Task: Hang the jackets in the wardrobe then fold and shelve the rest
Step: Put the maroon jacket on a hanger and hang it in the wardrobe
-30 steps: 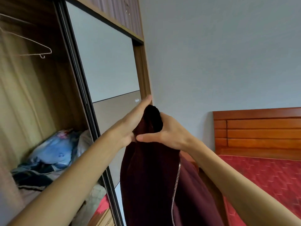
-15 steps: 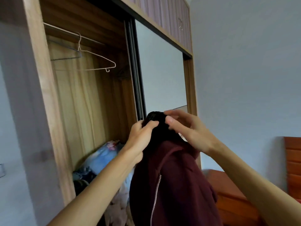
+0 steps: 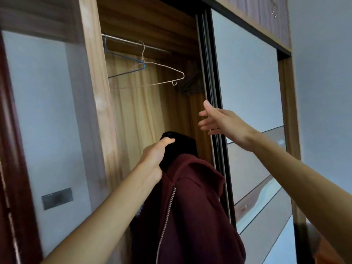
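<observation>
The left hand sits at centre frame with its grip clamped on the black collar part at the top of a dark maroon zip-up jacket, thumb over the top of the bunched fabric. The jacket hangs straight down from that fist through the lower centre of the frame, its silver zipper running down the front, in front of the open section of the wooden wardrobe.

The right hand is right of centre, higher than the left, reaching toward the wardrobe opening with fingers spread apart and nothing in them. It is apart from the jacket and lies across the edge of the dark-framed sliding door with its pale grey panel, which fills the right half of the frame and closes off that side of the wardrobe.

In the upper centre, a metal rail runs across the top of the opening. Two hangers hang from it: a thin white wire hanger, tilted, with a small hook at its right tip, and a blue wire hanger just left of and behind it. Both are bare and well above the hands. A pale yellow pleated curtain-like lining covers the back of the compartment.

At the left, a pale wall carries a small grey switch plate, and a dark red door frame edges the frame.
</observation>
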The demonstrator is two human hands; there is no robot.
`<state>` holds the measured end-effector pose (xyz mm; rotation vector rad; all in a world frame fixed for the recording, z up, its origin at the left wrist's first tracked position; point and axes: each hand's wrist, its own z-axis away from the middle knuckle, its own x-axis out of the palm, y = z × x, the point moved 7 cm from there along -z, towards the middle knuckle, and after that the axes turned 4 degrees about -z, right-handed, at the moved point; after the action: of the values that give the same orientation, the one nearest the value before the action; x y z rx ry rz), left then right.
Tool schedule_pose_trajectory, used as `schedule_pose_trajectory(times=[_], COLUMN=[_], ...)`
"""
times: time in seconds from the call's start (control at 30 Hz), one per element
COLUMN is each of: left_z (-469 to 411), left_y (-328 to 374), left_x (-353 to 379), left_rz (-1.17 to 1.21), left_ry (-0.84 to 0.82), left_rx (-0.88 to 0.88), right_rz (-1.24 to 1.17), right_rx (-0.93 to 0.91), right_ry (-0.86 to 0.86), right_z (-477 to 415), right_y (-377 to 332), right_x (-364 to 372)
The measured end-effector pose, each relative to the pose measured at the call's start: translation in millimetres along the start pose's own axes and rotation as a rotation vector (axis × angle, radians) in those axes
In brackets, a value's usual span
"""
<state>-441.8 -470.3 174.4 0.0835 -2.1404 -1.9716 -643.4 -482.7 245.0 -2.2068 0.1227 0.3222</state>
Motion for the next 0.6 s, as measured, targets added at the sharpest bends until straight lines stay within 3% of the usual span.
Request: schedule_pose_trajectory(times=[0.3, 0.6], left_z=[-95.5, -166.3], left_y=[39.8, 104.0], left_x=[-13.1, -17.9], left_rz=[0.160, 0.202], left_ry=[0.235, 0.439], left_rx=[0.077, 0.241], right_rz=[-0.257, -0.716], right_rx=[-0.013, 0.121], right_ry=[-0.213, -0.456], right_z=[-137.3, -275.7], right_y=[9.8, -20.2], right_x=[60.5, 102.9])
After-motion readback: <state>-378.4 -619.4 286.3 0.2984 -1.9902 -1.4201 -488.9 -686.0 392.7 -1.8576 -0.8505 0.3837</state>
